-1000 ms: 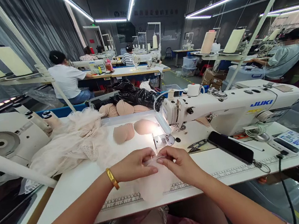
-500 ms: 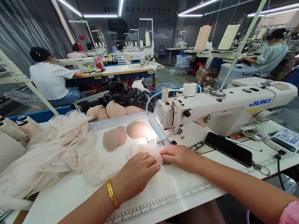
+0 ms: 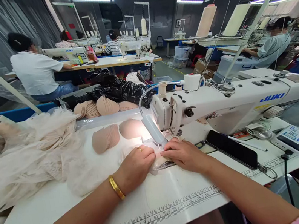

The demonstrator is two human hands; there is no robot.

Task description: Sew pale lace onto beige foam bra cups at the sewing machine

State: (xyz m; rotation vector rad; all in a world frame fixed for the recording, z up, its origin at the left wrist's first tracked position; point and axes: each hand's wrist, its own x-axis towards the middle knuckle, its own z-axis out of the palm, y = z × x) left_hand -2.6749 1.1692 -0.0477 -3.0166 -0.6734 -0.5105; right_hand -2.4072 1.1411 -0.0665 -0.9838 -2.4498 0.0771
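Observation:
At the needle area of the white sewing machine [image 3: 233, 100], pale sheer fabric [image 3: 157, 160] lies under both hands. My left hand [image 3: 138, 163], with a ring and a gold bangle, is closed on the fabric's left side, fingers curled. Just right of the needle, my right hand [image 3: 183, 154] presses the fabric with its fingers together. A lit lamp [image 3: 153, 129] hangs over the spot and hides part of the needle. Beige cup pads [image 3: 105, 138] lie stacked behind my left hand, beside another pad [image 3: 131, 128].
Sheer lace fabric [image 3: 39, 157] is heaped at the left. A black phone [image 3: 232, 149] and a white control box [image 3: 294, 139] lie at the right. A printed ruler [image 3: 155, 218] runs along the front edge. More pads [image 3: 107, 105] and a black bag [image 3: 131, 91] are behind; people sit farther back.
The camera view has shifted. My right hand has spread over the fabric beside the needle, its fingers higher than before. My left hand stays on the fabric, a little apart from the right.

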